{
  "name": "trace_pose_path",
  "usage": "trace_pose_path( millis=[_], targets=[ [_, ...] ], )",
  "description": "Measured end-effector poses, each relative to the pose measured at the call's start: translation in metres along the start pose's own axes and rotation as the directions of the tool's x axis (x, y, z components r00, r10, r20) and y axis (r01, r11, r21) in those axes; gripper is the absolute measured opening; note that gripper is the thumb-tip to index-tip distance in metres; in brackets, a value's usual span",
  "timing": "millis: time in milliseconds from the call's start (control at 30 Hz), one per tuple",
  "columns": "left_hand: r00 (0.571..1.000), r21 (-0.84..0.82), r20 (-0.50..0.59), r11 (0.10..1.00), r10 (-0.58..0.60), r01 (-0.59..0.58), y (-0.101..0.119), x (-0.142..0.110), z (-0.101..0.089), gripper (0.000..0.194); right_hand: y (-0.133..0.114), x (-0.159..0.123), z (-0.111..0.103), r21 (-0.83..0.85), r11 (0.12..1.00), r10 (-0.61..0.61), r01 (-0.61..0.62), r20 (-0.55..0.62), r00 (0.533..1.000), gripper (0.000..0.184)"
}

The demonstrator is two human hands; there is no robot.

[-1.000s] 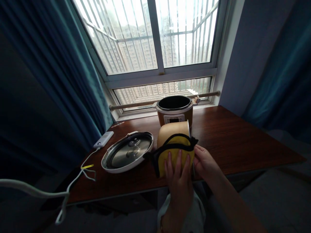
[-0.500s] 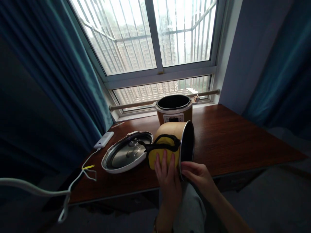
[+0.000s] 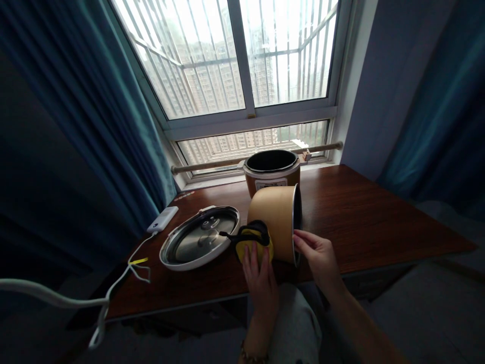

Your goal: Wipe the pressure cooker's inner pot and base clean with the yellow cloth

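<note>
A gold-coloured inner pot (image 3: pixel 273 215) lies tipped on its side above the table's front edge, its dark mouth facing right. My right hand (image 3: pixel 318 255) pinches the pot's rim between thumb and fingers. With my left hand (image 3: pixel 259 278) I hold a yellow cloth (image 3: pixel 253 247) with black trim and a black strap against the lower left of the pot's outer wall. Its fingers lie over the cloth; the thumb is hardly visible. Behind the pot stands a rice cooker body (image 3: pixel 272 172) with a dark open top. Left of the cloth, a round lid (image 3: pixel 199 237) rests with its metal inner side up.
A white power bank (image 3: pixel 162 219) with a white cable (image 3: pixel 123 275) sits at the left of the brown wooden table (image 3: pixel 352 212). Blue curtains (image 3: pixel 94 101) hang at the left. A barred window (image 3: pixel 212 76) and a horizontal pole (image 3: pixel 212 165) are behind the table.
The cloth has slid left and down along the pot's wall, away from the rim. The pot has turned so less of its inside shows, and my right hand is slightly higher and further right.
</note>
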State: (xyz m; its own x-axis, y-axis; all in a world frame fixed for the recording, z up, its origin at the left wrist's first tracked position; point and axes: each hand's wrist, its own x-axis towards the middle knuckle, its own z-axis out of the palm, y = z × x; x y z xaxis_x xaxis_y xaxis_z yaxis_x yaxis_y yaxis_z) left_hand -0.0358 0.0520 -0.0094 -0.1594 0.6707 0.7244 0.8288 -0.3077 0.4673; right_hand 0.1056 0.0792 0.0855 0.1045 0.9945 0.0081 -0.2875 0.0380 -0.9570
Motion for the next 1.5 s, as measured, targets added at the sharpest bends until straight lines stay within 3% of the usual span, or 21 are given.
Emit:
trace_pose_path(
  millis=[200,333,433,567,667,733,800,867,933,1033,1167,1233,1400,1500],
  targets=[
    [0.996,0.036,0.004,0.995,0.091,-0.091,0.009,-0.005,0.003,0.048,-0.004,0.004,0.002,0.002,1.0,-0.004,0.004,-0.008,1.0,0.034],
    [0.969,0.062,0.093,0.97,0.231,-0.237,0.028,-0.009,0.002,0.051,-0.006,0.003,-0.002,-0.009,1.0,-0.019,0.019,-0.04,0.999,0.032],
    [0.958,0.086,0.148,0.962,0.245,-0.259,0.031,-0.013,0.002,0.052,-0.007,0.004,-0.007,-0.017,1.0,-0.009,0.009,-0.041,0.999,0.032],
    [0.983,0.03,0.119,0.989,0.139,-0.144,0.017,-0.016,0.004,0.049,-0.004,0.006,-0.01,-0.04,0.999,-0.034,0.032,-0.038,0.999,0.03],
    [0.993,-0.171,0.015,0.978,-0.117,0.118,0.004,-0.016,0.008,0.042,-0.002,0.005,-0.01,-0.052,0.998,-0.039,0.037,-0.027,0.999,0.03],
    [0.926,-0.361,0.015,0.861,-0.378,0.358,-0.004,-0.015,0.008,0.04,-0.002,0.002,-0.009,-0.094,0.994,-0.056,0.053,-0.029,0.998,0.029],
    [0.784,-0.519,0.107,0.638,-0.612,0.569,-0.011,-0.011,0.006,0.044,-0.002,-0.005,-0.009,-0.162,0.983,-0.091,0.085,-0.03,0.995,0.027],
    [0.65,-0.611,0.204,0.423,-0.732,0.669,-0.016,-0.004,0.0,0.049,0.001,-0.015,-0.011,-0.233,0.965,-0.126,0.119,-0.017,0.992,0.024],
    [0.582,-0.677,0.27,0.278,-0.767,0.681,-0.018,0.004,-0.007,0.048,0.009,-0.029,-0.014,-0.293,0.945,-0.149,0.144,0.005,0.989,0.022],
    [0.553,-0.746,0.336,0.142,-0.762,0.65,-0.017,0.014,-0.018,0.042,0.024,-0.051,-0.021,-0.333,0.93,-0.146,0.156,0.055,0.988,0.021],
    [0.496,-0.768,0.349,0.061,-0.795,0.638,-0.013,0.019,-0.029,0.039,0.032,-0.072,-0.028,-0.284,0.95,-0.085,0.127,0.157,0.984,0.024],
    [0.486,-0.764,0.327,0.076,-0.811,0.641,-0.011,0.02,-0.034,0.041,0.026,-0.075,-0.027,-0.244,0.963,-0.072,0.118,0.191,0.979,0.03],
    [0.545,-0.775,0.284,0.147,-0.789,0.615,-0.006,0.019,-0.046,0.041,-0.001,-0.068,-0.01,-0.148,0.983,-0.082,0.106,0.161,0.984,0.041],
    [0.546,-0.775,0.278,0.152,-0.79,0.614,-0.002,0.018,-0.049,0.04,-0.011,-0.065,0.008,-0.133,0.987,-0.071,0.092,0.161,0.984,0.04]
  ],
)
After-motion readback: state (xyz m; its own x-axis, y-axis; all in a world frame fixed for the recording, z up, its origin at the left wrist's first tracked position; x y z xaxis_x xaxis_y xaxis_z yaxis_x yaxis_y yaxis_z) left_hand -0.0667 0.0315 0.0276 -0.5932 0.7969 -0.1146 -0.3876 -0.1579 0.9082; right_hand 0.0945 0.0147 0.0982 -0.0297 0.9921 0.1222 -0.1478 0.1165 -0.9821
